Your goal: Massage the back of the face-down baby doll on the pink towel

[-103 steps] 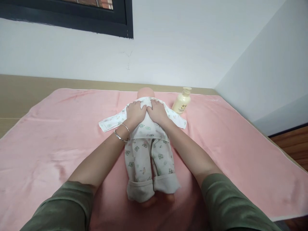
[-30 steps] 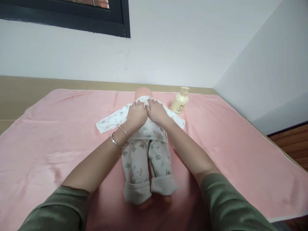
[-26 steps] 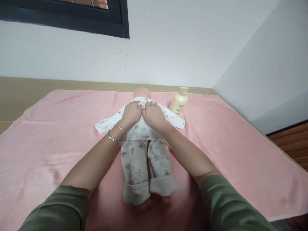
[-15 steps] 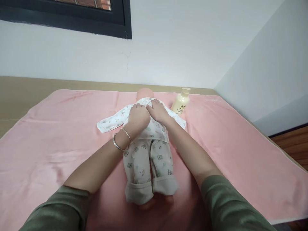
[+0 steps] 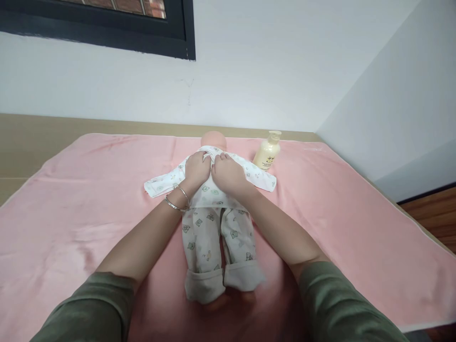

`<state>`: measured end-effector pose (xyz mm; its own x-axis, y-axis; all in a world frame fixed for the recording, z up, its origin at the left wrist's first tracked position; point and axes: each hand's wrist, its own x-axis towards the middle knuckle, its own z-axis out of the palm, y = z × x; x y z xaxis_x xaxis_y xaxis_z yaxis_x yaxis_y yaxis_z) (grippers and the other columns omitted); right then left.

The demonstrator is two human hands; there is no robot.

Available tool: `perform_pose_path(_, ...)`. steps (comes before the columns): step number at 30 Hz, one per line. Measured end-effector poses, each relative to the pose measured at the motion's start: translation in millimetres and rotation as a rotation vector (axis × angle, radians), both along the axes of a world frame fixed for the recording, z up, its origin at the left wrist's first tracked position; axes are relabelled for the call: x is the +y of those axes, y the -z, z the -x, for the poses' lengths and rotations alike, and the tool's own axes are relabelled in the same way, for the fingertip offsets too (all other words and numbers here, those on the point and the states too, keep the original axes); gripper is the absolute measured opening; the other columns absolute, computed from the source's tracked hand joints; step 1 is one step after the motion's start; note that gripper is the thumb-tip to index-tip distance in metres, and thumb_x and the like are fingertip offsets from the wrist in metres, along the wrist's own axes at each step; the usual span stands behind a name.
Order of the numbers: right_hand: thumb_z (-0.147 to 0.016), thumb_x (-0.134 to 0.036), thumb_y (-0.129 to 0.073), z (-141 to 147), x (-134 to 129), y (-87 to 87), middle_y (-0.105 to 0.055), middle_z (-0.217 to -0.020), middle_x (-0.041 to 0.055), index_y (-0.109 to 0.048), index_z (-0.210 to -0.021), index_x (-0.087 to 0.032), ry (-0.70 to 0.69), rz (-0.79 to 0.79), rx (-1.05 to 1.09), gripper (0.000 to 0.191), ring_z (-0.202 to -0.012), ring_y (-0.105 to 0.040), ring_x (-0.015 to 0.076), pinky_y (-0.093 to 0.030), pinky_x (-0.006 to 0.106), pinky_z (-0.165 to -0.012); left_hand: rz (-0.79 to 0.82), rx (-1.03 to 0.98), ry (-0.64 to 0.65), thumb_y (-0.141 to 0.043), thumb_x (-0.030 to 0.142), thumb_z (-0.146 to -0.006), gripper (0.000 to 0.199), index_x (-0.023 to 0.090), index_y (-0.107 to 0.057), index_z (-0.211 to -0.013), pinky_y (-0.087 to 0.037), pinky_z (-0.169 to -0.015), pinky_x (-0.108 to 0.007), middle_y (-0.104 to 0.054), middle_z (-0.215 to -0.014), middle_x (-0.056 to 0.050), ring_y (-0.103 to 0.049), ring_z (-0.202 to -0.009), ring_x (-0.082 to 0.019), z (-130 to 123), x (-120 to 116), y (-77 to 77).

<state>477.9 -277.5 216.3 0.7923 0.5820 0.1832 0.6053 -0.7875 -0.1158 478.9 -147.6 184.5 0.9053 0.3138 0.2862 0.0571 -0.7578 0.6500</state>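
Note:
A baby doll (image 5: 213, 139) lies stretched out on a pink sheet, its bald head away from me and its feet toward me. It wears a white printed shirt (image 5: 210, 195) with both sleeves spread out, and matching pants (image 5: 205, 237) with turned-up cuffs. My left hand (image 5: 198, 169), with bracelets at the wrist, is closed on the upper part of the shirt. Beside it, my right hand (image 5: 228, 174) has its fingers curled into the shirt too. The two hands nearly touch over the doll's upper body. Cloth inside the fingers is mostly hidden.
A pale yellow pump bottle (image 5: 267, 151) stands beyond the doll's right-hand sleeve. The pink sheet (image 5: 342, 213) covers a wooden surface (image 5: 21, 142) against a white wall. A dark window frame (image 5: 107, 38) is at upper left.
My right hand has gone from lying with fingers extended to curled, and has slid slightly down and left. My left hand has shifted a little left. The shirt has moved with them.

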Motion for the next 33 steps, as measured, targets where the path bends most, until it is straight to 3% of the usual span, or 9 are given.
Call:
perform_pose_path(5,-0.105,-0.034,-0.036,-30,-10,1.6,-0.057,-0.152,0.0214,-0.056,-0.141,-0.004,0.075,-0.164,0.117,0.051,-0.14,-0.052,0.0325,-0.04,0.043,-0.118,-0.058,0.009,-0.01,-0.036,0.029,-0.095,0.053,0.009,-0.069,-0.131,-0.042,-0.119,-0.045,-0.069,-0.139,-0.017,-0.061,-0.134,-0.033,0,-4,1.5)
perform_pose_path(9,-0.104,-0.041,-0.039,-46,-14,10.4,-0.062,-0.147,0.02,-0.059,-0.138,-0.006,0.095,-0.214,0.134,0.053,-0.136,-0.055,0.0331,-0.039,0.044,-0.118,-0.08,0.003,-0.019,-0.036,0.029,-0.095,0.056,0.006,-0.066,-0.136,-0.04,-0.122,-0.047,-0.066,-0.143,-0.019,-0.059,-0.137,-0.034,-1,-5,2.9)
perform_pose_path(14,-0.104,-0.042,-0.037,-46,-12,16.0,-0.058,-0.15,0.0213,-0.057,-0.14,-0.005,0.093,-0.219,0.114,0.056,-0.14,-0.052,0.0333,-0.037,0.046,-0.119,-0.069,-0.004,-0.039,-0.037,0.03,-0.095,0.053,0.012,-0.068,-0.134,-0.041,-0.121,-0.046,-0.068,-0.141,-0.015,-0.059,-0.137,-0.031,-2,-5,5.1)
perform_pose_path(22,-0.104,-0.041,-0.039,-44,-11,12.4,-0.058,-0.152,0.0207,-0.055,-0.143,-0.005,0.104,-0.218,0.108,0.055,-0.143,-0.051,0.0321,-0.036,0.044,-0.121,-0.085,0.006,-0.038,-0.036,0.031,-0.096,0.054,0.01,-0.067,-0.135,-0.041,-0.121,-0.045,-0.068,-0.141,-0.017,-0.06,-0.135,-0.031,-2,-5,3.6)
perform_pose_path(33,-0.106,-0.046,-0.036,-37,-13,7.4,-0.07,-0.134,0.0203,-0.063,-0.133,-0.008,0.122,-0.164,0.09,0.054,-0.125,-0.064,0.0349,-0.045,0.044,-0.11,-0.126,0.035,-0.017,-0.035,0.03,-0.097,0.055,0.009,-0.065,-0.137,-0.04,-0.122,-0.046,-0.066,-0.144,-0.017,-0.059,-0.137,-0.032,-2,-4,1.3)
